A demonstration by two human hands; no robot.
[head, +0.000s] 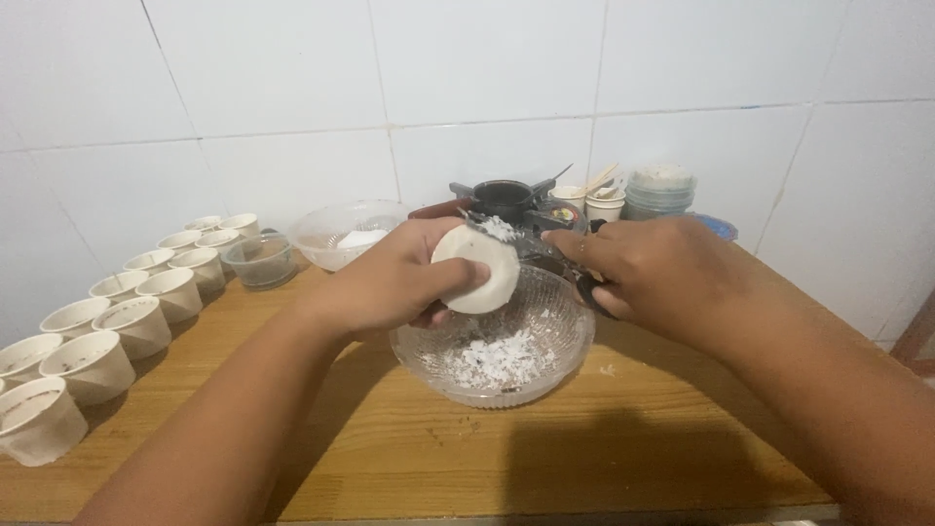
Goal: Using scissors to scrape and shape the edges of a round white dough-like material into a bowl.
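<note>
White coconut piece gripped by curled left hand fingers, black-handled scraper enclosed by right hand, above glass bowl near tabletop's front edge

White chunk over glass bowl

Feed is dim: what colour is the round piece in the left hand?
White round piece, clearest in the head view.
</note>
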